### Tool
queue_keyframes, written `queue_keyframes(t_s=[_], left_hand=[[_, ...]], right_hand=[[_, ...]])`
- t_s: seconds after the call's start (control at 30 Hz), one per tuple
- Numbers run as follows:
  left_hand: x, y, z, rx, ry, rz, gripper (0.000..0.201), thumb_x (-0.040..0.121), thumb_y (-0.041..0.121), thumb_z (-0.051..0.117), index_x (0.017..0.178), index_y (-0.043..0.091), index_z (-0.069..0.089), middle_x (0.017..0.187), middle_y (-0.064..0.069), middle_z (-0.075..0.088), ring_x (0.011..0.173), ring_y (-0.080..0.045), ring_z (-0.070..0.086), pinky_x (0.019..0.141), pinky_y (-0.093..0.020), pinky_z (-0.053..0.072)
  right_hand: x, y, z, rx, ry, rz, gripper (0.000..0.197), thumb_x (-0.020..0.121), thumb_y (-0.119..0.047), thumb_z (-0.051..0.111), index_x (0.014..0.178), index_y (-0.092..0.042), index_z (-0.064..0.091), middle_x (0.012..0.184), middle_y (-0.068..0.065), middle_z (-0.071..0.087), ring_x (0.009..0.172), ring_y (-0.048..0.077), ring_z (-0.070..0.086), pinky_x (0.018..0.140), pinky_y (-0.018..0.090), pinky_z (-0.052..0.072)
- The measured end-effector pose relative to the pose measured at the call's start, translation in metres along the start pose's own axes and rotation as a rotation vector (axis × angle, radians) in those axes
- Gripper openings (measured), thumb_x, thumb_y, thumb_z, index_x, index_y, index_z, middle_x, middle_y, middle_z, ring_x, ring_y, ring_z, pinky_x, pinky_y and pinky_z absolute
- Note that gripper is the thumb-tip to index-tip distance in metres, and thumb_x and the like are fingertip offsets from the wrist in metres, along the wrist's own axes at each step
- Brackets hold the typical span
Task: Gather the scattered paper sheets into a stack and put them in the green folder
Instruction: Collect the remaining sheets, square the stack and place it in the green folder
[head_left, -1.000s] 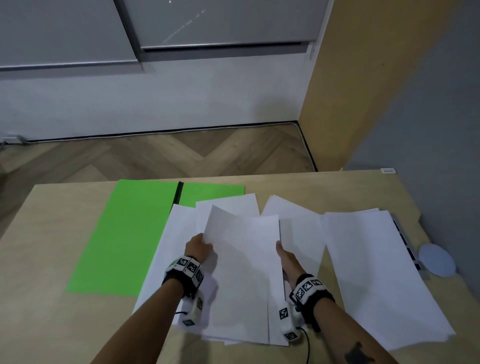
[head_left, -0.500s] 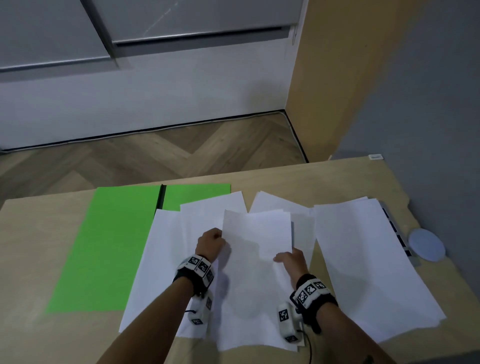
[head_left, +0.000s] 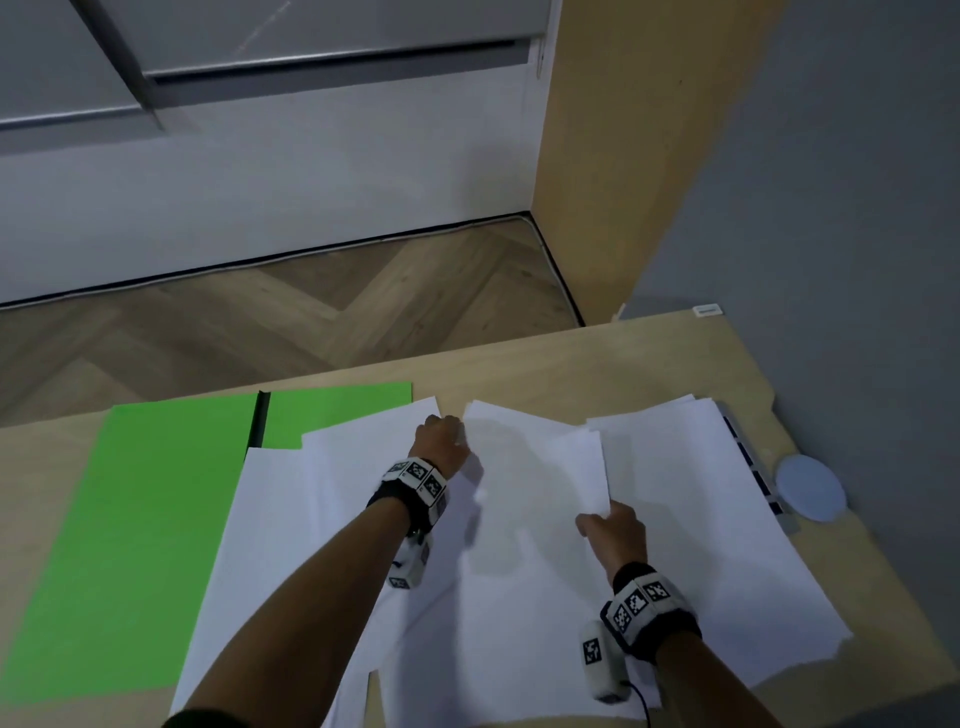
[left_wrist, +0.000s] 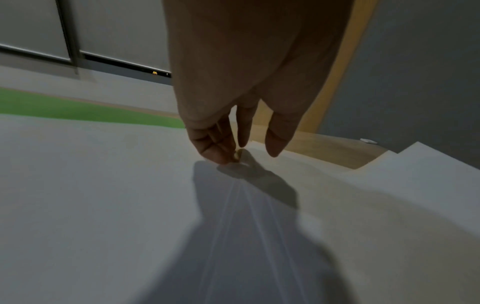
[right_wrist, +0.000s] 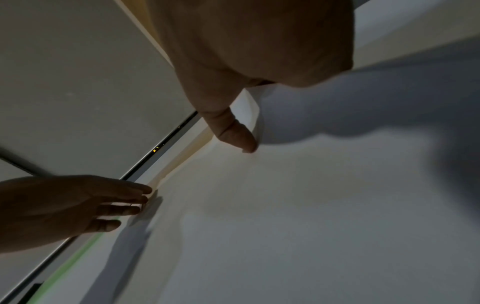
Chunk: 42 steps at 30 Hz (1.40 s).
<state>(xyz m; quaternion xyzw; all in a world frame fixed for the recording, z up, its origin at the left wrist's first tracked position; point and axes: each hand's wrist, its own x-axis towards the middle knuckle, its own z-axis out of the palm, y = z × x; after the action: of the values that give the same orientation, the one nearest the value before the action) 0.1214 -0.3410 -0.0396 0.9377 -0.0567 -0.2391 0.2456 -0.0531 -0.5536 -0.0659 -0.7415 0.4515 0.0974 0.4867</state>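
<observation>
Since a moment ago the left hand (head_left: 441, 441) has reached farther up the table to the top corner of the middle sheets, and the right hand (head_left: 615, 530) has slid out to their right edge. The paper sheets (head_left: 524, 545) lie overlapping across the wooden table (head_left: 597, 364), partly covering the right half of the open green folder (head_left: 150, 519), which lies flat on the table's left side. In the left wrist view the left hand's fingers (left_wrist: 221, 144) point down with their tips on the paper, straight rather than curled round it. The right hand pinches the edge of a lifted sheet (head_left: 582, 467), its thumb (right_wrist: 233, 131) pressed against the raised paper. More sheets (head_left: 717, 519) spread to the right, overlapping a dark-striped strip (head_left: 753, 467) beside a pale round disc (head_left: 810, 488).
</observation>
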Motion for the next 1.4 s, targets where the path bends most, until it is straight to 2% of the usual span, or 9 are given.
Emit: queue_keyframes(t_s=[0.3, 0.43, 0.53, 0.67, 0.97, 1.07, 1.23, 1.3, 1.4], left_hand=[[0.023, 0.017, 0.015, 0.022, 0.033, -0.010, 0.031, 0.091, 0.010, 0.040, 0.116, 0.008, 0.058, 0.117, -0.018, 0.059, 0.111, -0.039, 0.049, 0.092, -0.039, 0.040], [0.028, 0.013, 0.013, 0.013, 0.020, -0.005, 0.053, 0.083, 0.008, 0.054, 0.135, 0.018, 0.046, 0.125, -0.018, 0.041, 0.116, -0.039, 0.041, 0.095, -0.044, 0.040], [0.039, 0.015, 0.004, 0.073, -0.012, 0.025, 0.063, 0.080, 0.023, 0.072, 0.136, 0.029, 0.045, 0.130, -0.012, 0.032, 0.120, -0.037, 0.039, 0.096, -0.046, 0.045], [0.052, 0.021, -0.003, 0.225, -0.057, 0.088, 0.062, 0.076, 0.035, 0.079, 0.129, 0.031, 0.047, 0.128, -0.005, 0.035, 0.118, -0.032, 0.039, 0.091, -0.049, 0.048], [0.049, 0.028, 0.009, 0.177, -0.030, 0.133, 0.032, 0.081, 0.016, 0.067, 0.112, 0.017, 0.058, 0.116, -0.007, 0.056, 0.116, -0.032, 0.041, 0.087, -0.040, 0.045], [0.044, 0.029, 0.013, 0.112, 0.003, 0.123, 0.023, 0.077, 0.010, 0.069, 0.096, 0.007, 0.057, 0.107, -0.016, 0.055, 0.106, -0.035, 0.048, 0.074, -0.033, 0.037], [0.030, 0.025, 0.005, -0.260, 0.067, -0.022, 0.053, 0.074, 0.014, 0.080, 0.119, 0.010, 0.052, 0.095, -0.009, 0.059, 0.088, -0.023, 0.052, 0.075, -0.029, 0.042], [0.024, 0.020, -0.001, -0.217, 0.047, -0.033, 0.040, 0.077, 0.020, 0.079, 0.110, 0.008, 0.059, 0.095, -0.009, 0.062, 0.092, -0.023, 0.056, 0.079, -0.031, 0.043], [0.011, 0.010, -0.012, -0.172, 0.043, 0.015, 0.020, 0.084, 0.021, 0.071, 0.079, 0.007, 0.057, 0.083, -0.015, 0.061, 0.088, -0.033, 0.059, 0.070, -0.033, 0.039]], right_hand=[[0.006, -0.001, 0.000, -0.111, -0.035, -0.036, 0.035, 0.059, -0.034, 0.057, 0.083, -0.011, 0.066, 0.078, 0.006, 0.071, 0.078, 0.031, 0.066, 0.074, 0.038, 0.057], [0.004, 0.002, -0.001, -0.100, -0.041, -0.047, 0.032, 0.057, -0.035, 0.058, 0.080, -0.013, 0.066, 0.075, 0.005, 0.070, 0.076, 0.031, 0.066, 0.073, 0.039, 0.057], [0.005, 0.003, -0.002, -0.088, -0.049, -0.047, 0.023, 0.056, -0.033, 0.058, 0.072, -0.016, 0.063, 0.070, 0.001, 0.067, 0.070, 0.028, 0.063, 0.071, 0.037, 0.055], [0.007, 0.004, -0.002, -0.084, -0.050, -0.053, 0.028, 0.056, -0.036, 0.058, 0.075, -0.017, 0.066, 0.076, 0.002, 0.071, 0.076, 0.030, 0.066, 0.073, 0.036, 0.057], [0.012, 0.006, -0.004, -0.067, -0.054, -0.045, 0.028, 0.056, -0.035, 0.059, 0.075, -0.017, 0.068, 0.075, 0.001, 0.071, 0.076, 0.028, 0.067, 0.074, 0.038, 0.059], [0.013, 0.008, -0.004, -0.065, -0.049, -0.046, 0.026, 0.055, -0.035, 0.059, 0.072, -0.016, 0.064, 0.075, 0.003, 0.070, 0.076, 0.030, 0.066, 0.073, 0.038, 0.058], [0.009, 0.005, -0.007, -0.033, -0.048, -0.031, 0.017, 0.061, -0.025, 0.063, 0.072, -0.012, 0.066, 0.073, 0.004, 0.070, 0.074, 0.028, 0.065, 0.071, 0.037, 0.056], [0.008, 0.006, -0.008, 0.007, -0.053, -0.016, 0.020, 0.057, -0.025, 0.062, 0.072, -0.013, 0.066, 0.074, 0.005, 0.071, 0.075, 0.030, 0.065, 0.072, 0.039, 0.056], [0.007, 0.010, -0.008, 0.061, -0.085, -0.010, 0.026, 0.054, -0.027, 0.061, 0.075, -0.014, 0.067, 0.077, 0.005, 0.071, 0.079, 0.031, 0.065, 0.075, 0.041, 0.055]])
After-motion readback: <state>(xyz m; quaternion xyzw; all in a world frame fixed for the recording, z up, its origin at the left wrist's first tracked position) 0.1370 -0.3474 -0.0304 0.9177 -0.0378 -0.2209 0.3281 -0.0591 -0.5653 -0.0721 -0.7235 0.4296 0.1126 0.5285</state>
